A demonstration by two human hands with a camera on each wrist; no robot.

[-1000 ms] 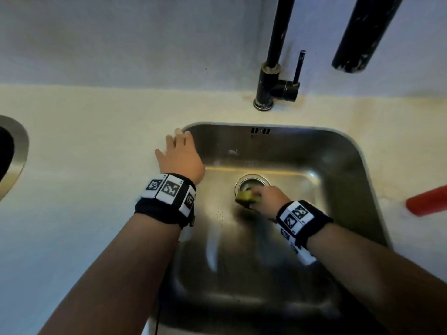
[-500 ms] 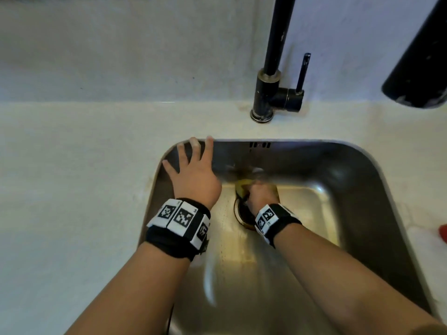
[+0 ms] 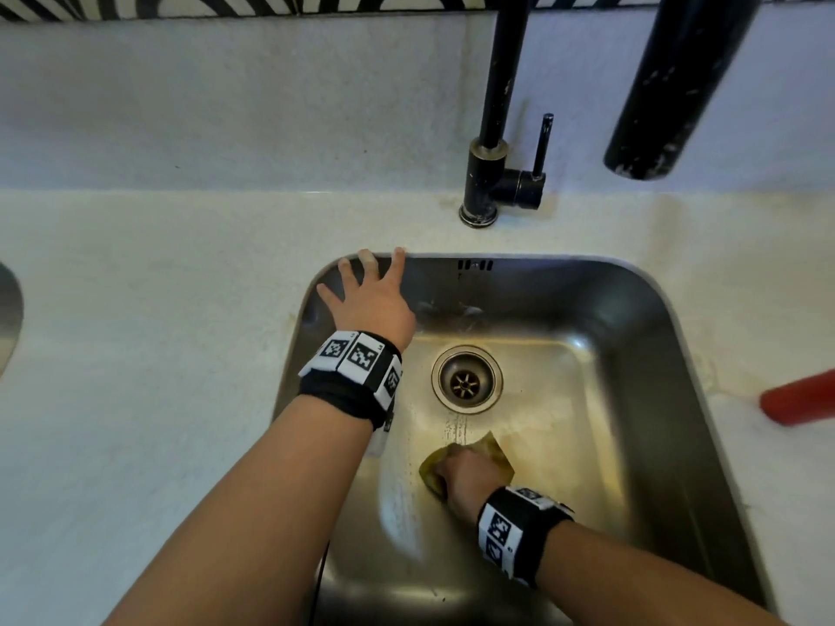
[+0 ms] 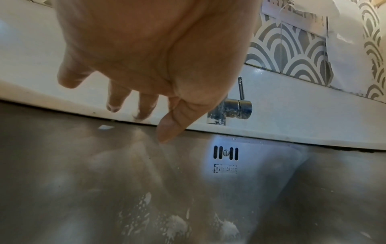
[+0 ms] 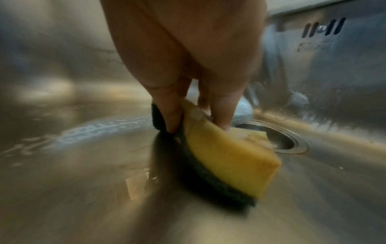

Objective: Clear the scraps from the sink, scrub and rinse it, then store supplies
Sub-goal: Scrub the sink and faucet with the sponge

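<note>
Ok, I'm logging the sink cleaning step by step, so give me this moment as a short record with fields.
left hand: fingers spread, resting on the far-left rim of the stainless steel sink
right hand: grip on the yellow sponge with dark scouring side, pressed to the sink floor
round metal drain: uncovered, beyond the sponge
black tap: no water seen running
red object: on the counter, right

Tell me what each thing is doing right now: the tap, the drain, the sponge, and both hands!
Tap: no water seen running.
Drain: uncovered, no scraps seen.
Sink: wet, streaked with suds.
Sponge: gripped, dark scrubbing side pressed on the sink floor.
Right hand: holding the sponge.
Left hand: open, fingers spread at the sink's back rim.
</note>
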